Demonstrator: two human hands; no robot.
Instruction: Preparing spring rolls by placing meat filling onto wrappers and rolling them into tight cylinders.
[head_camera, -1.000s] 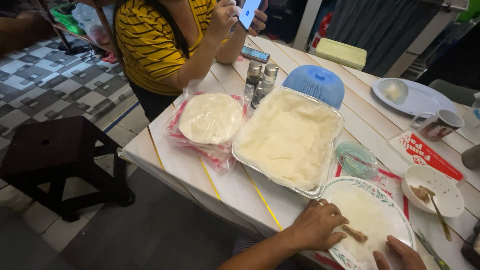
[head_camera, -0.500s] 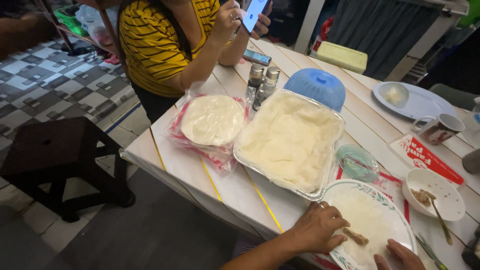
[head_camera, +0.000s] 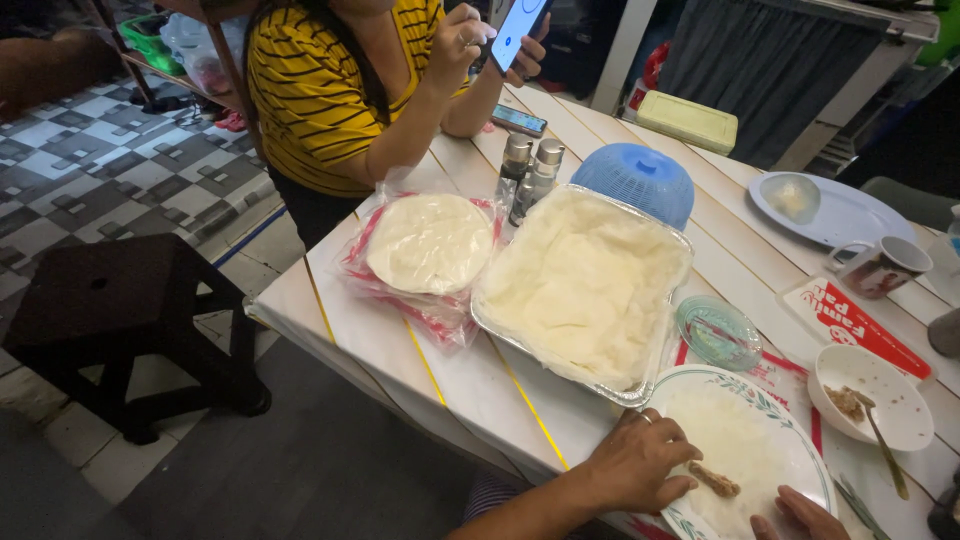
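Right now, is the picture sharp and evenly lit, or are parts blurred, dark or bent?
Head view: the foil tray is sharp and bright; the floor by the dark stool is dim; table edges bend wide-angle; the right hand is cut off at the frame.

foil tray (head_camera: 585, 290) | blue dome cover (head_camera: 634, 180) | mug (head_camera: 880, 267) | dark stool (head_camera: 110, 300)

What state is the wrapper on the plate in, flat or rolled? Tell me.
Flat. The wrapper lies spread across the plate, with a strip of filling on top, uncovered.
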